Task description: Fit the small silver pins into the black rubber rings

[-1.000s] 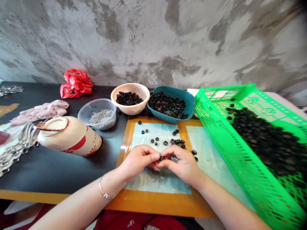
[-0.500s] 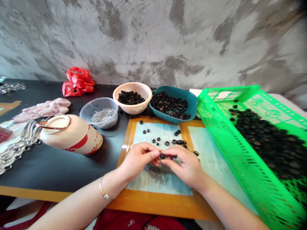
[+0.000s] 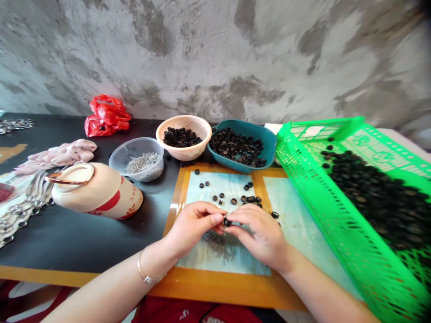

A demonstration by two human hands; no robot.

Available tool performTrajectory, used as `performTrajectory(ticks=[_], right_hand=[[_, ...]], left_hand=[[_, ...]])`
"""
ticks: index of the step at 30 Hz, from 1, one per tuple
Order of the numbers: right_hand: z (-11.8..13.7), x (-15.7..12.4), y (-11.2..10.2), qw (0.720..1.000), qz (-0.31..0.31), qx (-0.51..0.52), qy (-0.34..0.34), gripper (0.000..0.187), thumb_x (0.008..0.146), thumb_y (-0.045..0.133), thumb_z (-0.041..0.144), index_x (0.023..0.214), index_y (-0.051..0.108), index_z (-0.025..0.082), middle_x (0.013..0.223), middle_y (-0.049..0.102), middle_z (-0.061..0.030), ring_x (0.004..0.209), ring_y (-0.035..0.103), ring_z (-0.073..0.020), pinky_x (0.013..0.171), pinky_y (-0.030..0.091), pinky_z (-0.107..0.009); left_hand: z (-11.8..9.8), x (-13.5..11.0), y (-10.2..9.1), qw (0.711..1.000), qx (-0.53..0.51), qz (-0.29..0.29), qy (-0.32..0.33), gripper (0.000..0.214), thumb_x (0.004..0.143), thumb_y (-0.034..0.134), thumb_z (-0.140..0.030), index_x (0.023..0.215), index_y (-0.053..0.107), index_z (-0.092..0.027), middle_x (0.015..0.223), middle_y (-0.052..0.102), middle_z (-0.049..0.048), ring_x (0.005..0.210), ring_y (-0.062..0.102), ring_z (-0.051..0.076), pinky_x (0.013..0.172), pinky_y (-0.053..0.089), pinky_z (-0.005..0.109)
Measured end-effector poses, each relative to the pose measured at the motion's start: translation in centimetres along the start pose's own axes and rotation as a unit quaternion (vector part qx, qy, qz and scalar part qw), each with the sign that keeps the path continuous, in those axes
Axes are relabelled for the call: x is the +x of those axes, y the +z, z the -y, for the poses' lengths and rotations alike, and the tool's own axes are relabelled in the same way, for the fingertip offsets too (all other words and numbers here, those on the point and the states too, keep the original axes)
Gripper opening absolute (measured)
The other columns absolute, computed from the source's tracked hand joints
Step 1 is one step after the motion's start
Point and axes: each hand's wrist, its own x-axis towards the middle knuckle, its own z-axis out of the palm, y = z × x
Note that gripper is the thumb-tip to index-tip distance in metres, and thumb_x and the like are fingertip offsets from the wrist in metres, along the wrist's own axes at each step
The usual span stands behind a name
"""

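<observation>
A small round black cap (image 3: 227, 221) is pinched between the fingertips of both hands, above the pale blue sheet (image 3: 191, 258). My left hand (image 3: 195, 223) grips it from the left, closed at thumb and forefinger. From the right, my right hand (image 3: 261, 231) closes thumb and fingers on the same piece. Several loose black caps (image 3: 233, 201) lie on the sheet just beyond my fingers. Under the hands sits a pile of thin grey metal pins (image 3: 218, 246), partly covered by them. Whether a pin is in the held cap is too small to tell.
Along the back stand a clear bowl of pins (image 3: 137, 152), a pink bowl (image 3: 205, 128) and a teal basin (image 3: 269, 150) of black pieces. A green basket (image 3: 313, 211) flanks the right. A cream bottle (image 3: 101, 190), gloves (image 3: 60, 154) and a red bag (image 3: 107, 115) are leftward.
My hands stay together on the cap, with only slight finger movement; the right fingers shift a little around it. The whole view has moved slightly.
</observation>
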Motion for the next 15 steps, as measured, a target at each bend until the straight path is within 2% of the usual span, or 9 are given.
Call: performTrajectory(ticks=[7, 15], right_hand=[[0.43, 0.17, -0.31, 0.999, 0.003, -0.007, -0.035, 0.021, 0.089, 0.064, 0.017, 0.110, 0.060, 0.021, 0.088, 0.074, -0.0037, 0.078, 0.068, -0.0167, 0.073, 0.054, -0.033], [0.45, 0.15, -0.26, 0.998, 0.019, -0.032, -0.043, 0.017, 0.091, 0.063, 0.019, 0.108, 0.061, 0.020, 0.088, 0.075, -0.0034, 0.080, 0.069, -0.0161, 0.074, 0.055, -0.033]], left_hand=[[-0.21, -0.19, 0.02, 0.999, 0.019, 0.018, 0.031, 0.022, 0.069, 0.081, -0.032, 0.077, 0.074, -0.012, 0.070, 0.070, 0.0046, 0.059, 0.065, 0.014, 0.059, 0.056, 0.027], [-0.01, -0.23, -0.17, 0.997, 0.019, 0.032, 0.061, 0.017, 0.072, 0.080, -0.028, 0.078, 0.074, -0.013, 0.072, 0.067, 0.0037, 0.060, 0.065, 0.014, 0.058, 0.055, 0.026]])
